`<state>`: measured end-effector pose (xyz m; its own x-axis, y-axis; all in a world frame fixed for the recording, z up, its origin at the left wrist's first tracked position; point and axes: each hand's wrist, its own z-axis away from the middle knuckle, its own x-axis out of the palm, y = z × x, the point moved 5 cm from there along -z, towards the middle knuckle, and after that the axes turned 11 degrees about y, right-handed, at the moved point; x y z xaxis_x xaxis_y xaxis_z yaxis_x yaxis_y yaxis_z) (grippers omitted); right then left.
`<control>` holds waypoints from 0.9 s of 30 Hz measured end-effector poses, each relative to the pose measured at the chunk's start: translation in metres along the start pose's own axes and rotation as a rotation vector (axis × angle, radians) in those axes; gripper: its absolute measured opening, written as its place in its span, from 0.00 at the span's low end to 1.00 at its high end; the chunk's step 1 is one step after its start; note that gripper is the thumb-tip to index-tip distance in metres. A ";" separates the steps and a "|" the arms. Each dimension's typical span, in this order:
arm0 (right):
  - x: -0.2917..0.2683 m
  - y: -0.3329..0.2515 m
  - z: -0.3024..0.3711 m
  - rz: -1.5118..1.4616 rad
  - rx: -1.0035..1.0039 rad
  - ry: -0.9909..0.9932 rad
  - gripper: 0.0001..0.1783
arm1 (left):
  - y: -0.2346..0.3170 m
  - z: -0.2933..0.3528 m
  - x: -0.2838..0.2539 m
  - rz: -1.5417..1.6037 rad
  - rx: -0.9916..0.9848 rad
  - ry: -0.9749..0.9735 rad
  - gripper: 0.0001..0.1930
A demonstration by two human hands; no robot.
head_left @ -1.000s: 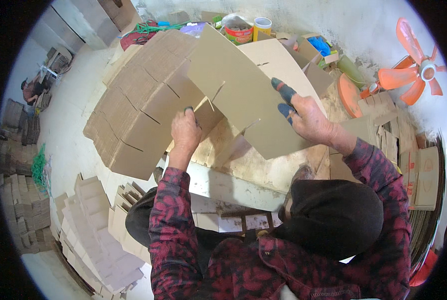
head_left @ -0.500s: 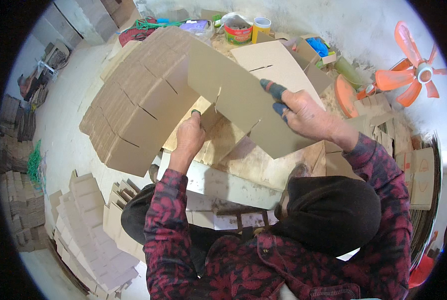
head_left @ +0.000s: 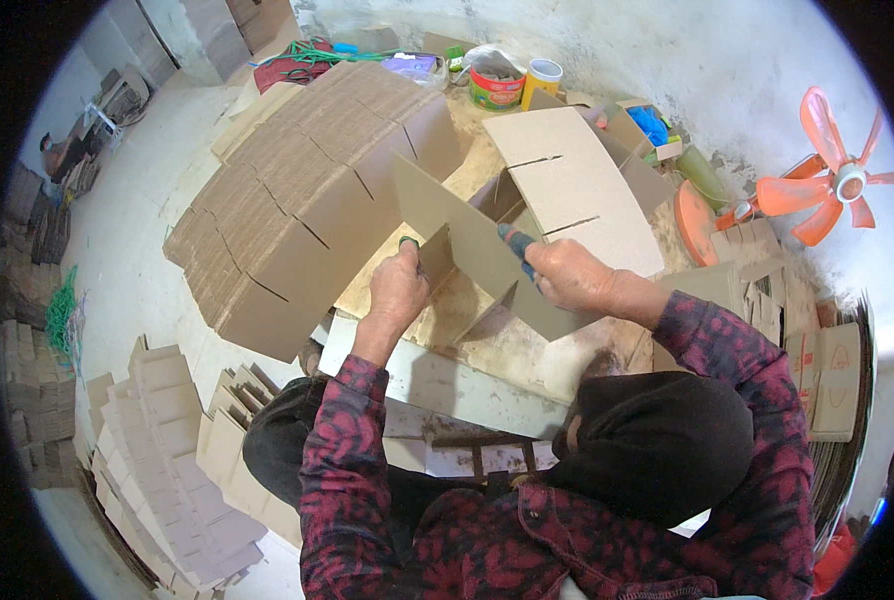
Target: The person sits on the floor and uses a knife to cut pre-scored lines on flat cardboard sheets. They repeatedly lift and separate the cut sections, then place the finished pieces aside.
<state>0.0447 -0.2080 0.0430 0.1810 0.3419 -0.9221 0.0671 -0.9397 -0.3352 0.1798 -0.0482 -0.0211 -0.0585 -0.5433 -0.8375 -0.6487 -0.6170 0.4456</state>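
My right hand [head_left: 569, 276] grips the upper right edge of a long grey-brown cardboard divider [head_left: 463, 236], which stands on edge over the low work table [head_left: 527, 350]. Dark coverings wrap some of its fingertips. My left hand [head_left: 399, 292] is closed, thumb up, on the top edge of a smaller cardboard cross piece [head_left: 434, 262]. Another cross piece [head_left: 488, 313] meets the long divider nearer to me. The pieces cross at their slots; how deep the slots sit is hard to see. Part of the left fingers is hidden.
A long row of slotted cardboard sheets [head_left: 297, 190] stands left of my hands. A slotted sheet [head_left: 572, 180] rests at the back right. Behind are a red-green tub [head_left: 496, 90] and yellow cup [head_left: 539, 78]. An orange fan [head_left: 827, 185] stands right; assembled dividers [head_left: 167, 440] lie lower left.
The long divider has come down and turned more upright onto the cross pieces. My right hand has lowered with it, and my left hand has shifted slightly right and down. The view has shifted a little.
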 end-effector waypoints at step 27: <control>-0.039 0.187 0.108 -1.030 0.922 0.525 0.18 | 0.113 -0.002 0.031 -0.039 0.351 -0.403 0.05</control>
<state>-0.0558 -0.3968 -0.0045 0.7814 0.6159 -0.1002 -0.2124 0.1114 -0.9708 0.1061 -0.1361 0.0041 -0.2710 -0.2190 -0.9373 -0.8670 -0.3674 0.3366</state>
